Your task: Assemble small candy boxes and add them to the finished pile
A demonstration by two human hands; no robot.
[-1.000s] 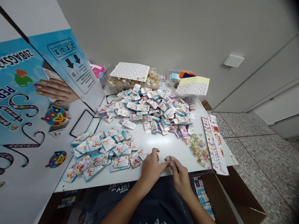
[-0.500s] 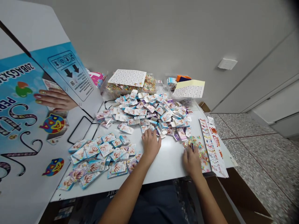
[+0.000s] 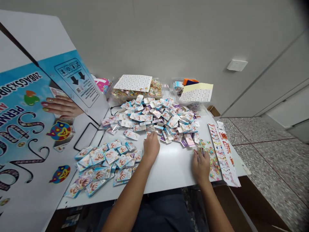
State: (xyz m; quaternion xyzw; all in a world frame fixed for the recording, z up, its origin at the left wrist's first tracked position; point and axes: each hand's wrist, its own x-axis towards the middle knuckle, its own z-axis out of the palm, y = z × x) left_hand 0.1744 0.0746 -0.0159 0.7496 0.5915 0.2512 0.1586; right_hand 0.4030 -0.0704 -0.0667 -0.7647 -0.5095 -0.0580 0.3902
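Observation:
My left hand (image 3: pixel 152 149) is at the front edge of a heap of small, partly open cardboard boxes (image 3: pixel 173 120), printed in white, blue and purple. Its fingers are curled down against the nearest boxes, and whatever lies between them is hidden. To the right, my right hand (image 3: pixel 201 164) is closed, with a thin dark pen-like stick (image 3: pixel 203 152) poking up between the fingers. Beside it lie small clear packets of colourful bits (image 3: pixel 213 161), spread on the white table (image 3: pixel 172 167). Left of my left arm rests a pile of flat, closed small boxes (image 3: pixel 111 156).
Sticker strips (image 3: pixel 220 154) lie along the table's right edge. At the back stand a clear tub of colourful packets (image 3: pixel 155 88) and another clear tub (image 3: pixel 177 85), both with sticker sheets on top. A large printed carton (image 3: pixel 79 87) rises at left. An open brown box (image 3: pixel 256 199) sits below right.
My left hand's fingers, spread over the boxes before, have curled in. My right hand stays by the packets, still with the dark stick. The whole view has shifted slightly.

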